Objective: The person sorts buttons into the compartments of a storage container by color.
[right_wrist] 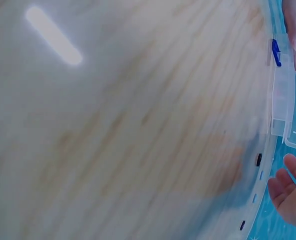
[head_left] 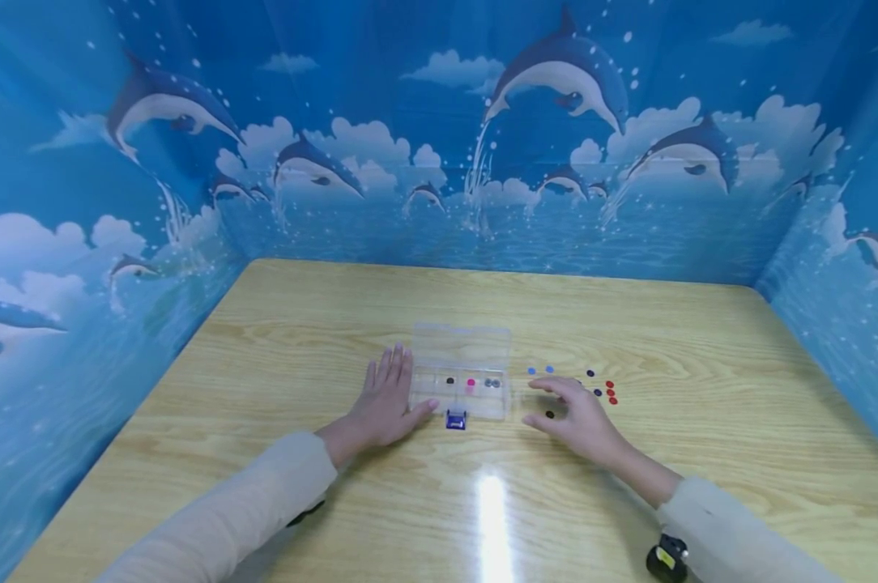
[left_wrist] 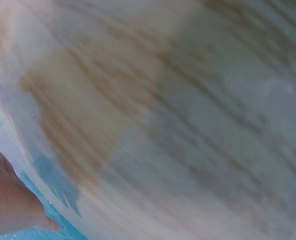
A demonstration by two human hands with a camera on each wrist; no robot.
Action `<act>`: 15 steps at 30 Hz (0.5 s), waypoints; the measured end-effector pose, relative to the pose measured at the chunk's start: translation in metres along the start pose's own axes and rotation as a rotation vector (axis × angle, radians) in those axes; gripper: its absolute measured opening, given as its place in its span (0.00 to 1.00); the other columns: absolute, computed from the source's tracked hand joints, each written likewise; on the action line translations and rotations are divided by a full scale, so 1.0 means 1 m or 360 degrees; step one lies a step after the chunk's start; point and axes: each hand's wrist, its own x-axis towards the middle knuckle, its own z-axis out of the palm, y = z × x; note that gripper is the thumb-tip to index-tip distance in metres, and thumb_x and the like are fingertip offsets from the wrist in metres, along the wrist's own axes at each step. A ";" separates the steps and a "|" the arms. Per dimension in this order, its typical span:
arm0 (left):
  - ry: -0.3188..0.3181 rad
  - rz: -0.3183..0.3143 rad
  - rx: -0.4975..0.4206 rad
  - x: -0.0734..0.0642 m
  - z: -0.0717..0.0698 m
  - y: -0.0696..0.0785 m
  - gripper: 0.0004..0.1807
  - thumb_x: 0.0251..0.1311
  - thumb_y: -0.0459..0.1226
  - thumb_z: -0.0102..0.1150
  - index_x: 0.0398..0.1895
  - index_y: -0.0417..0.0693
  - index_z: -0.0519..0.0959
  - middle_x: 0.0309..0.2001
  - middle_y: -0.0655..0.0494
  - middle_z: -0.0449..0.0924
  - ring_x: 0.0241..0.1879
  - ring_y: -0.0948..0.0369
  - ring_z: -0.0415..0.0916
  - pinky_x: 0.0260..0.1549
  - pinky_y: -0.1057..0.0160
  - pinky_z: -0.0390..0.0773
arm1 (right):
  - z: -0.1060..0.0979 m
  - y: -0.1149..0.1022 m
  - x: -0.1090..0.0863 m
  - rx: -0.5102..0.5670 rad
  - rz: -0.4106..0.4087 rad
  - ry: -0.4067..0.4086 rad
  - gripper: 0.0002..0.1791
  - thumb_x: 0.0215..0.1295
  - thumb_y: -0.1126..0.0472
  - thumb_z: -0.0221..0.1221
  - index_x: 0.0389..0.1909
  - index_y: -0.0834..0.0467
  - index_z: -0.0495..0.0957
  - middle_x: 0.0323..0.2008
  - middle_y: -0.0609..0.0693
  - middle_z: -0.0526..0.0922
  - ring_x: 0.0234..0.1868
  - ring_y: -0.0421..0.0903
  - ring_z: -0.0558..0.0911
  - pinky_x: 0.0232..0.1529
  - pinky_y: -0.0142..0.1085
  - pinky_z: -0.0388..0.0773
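A clear plastic divided box (head_left: 492,410) sits on the table, its clear lid (head_left: 461,346) raised at the back and a blue latch (head_left: 456,419) at the front. Inside are a black disc (head_left: 449,380), pink discs (head_left: 471,382) and grey discs (head_left: 492,383), small and button-like. My left hand (head_left: 388,405) lies along the box's left side, fingers straight, thumb across its front left corner. Just right of the box, my right hand (head_left: 581,421) hovers with thumb and fingers spread apart. A black disc (head_left: 550,414) shows in the gap between them.
Beyond and right of my right hand lie blue discs (head_left: 531,371), dark discs (head_left: 590,373) and red discs (head_left: 611,393). The wood-grain table (head_left: 322,324) is bordered by a blue dolphin-print curtain (head_left: 424,219) at the back and sides.
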 end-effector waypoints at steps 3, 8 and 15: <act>-0.0008 -0.0001 -0.0003 -0.001 -0.001 0.000 0.47 0.66 0.60 0.34 0.71 0.33 0.34 0.72 0.37 0.27 0.72 0.42 0.27 0.70 0.44 0.33 | -0.002 0.002 -0.001 0.0002 -0.0003 -0.0006 0.28 0.50 0.58 0.68 0.53 0.63 0.75 0.54 0.60 0.77 0.55 0.58 0.75 0.53 0.51 0.75; -0.0011 -0.0003 -0.0007 -0.001 -0.002 0.001 0.48 0.66 0.60 0.34 0.71 0.33 0.34 0.72 0.37 0.26 0.72 0.42 0.27 0.70 0.44 0.33 | -0.004 0.005 -0.004 -0.0040 -0.0042 -0.0002 0.28 0.49 0.58 0.69 0.51 0.64 0.76 0.52 0.61 0.78 0.54 0.58 0.75 0.53 0.51 0.75; -0.0024 -0.0013 -0.0003 -0.001 -0.002 0.001 0.47 0.66 0.60 0.33 0.71 0.34 0.34 0.72 0.37 0.26 0.72 0.43 0.26 0.70 0.45 0.32 | -0.007 0.012 -0.008 -0.0108 -0.0088 0.0000 0.29 0.46 0.57 0.70 0.50 0.64 0.76 0.52 0.61 0.78 0.54 0.60 0.75 0.55 0.55 0.72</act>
